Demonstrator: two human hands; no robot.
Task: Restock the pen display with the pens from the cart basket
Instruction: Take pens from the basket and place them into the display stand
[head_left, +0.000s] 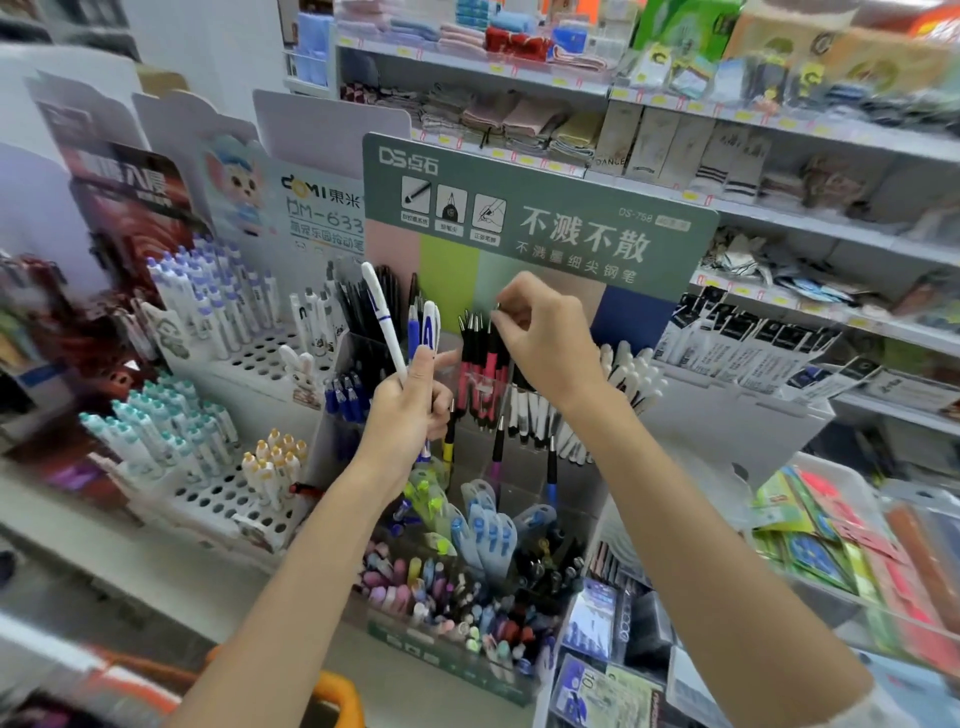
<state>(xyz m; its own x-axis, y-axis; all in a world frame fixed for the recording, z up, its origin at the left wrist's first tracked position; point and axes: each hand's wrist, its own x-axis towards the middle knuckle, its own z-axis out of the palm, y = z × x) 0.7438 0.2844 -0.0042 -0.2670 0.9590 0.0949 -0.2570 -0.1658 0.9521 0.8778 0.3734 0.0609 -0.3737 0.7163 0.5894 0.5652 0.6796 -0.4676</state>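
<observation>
Midway through a restock, a person's right hand (545, 343) pinches the top of a single pen between thumb and fingers (511, 312), at the row of black-and-red pens (480, 358) standing in a clear compartment of the pen display (540, 208). Whether that pen is already seated cannot be told. The left hand (410, 410) grips a bundle of pens just beside the same compartment, fingers curled round the barrels, with a white pen (382, 317) bearing a blue band standing tallest.

The job looks partly done. Most compartments hold stock, though the lower clear ones show only a few pens, and the bundle in the left hand is not yet placed. An orange rim at the bottom edge is probably the cart basket (337, 696); its contents are out of view.

The display's green header reads "DS点石", "不溅不散" and, smaller, "不溅墨细尖钢笔", with the model number "DS-758". The neighbouring card (322, 208) to the left reads "DOMI 東米" and "DM-633", its edge hidden behind the green header. Farther back, a shelf box (608, 162) shows "DANCE".
</observation>
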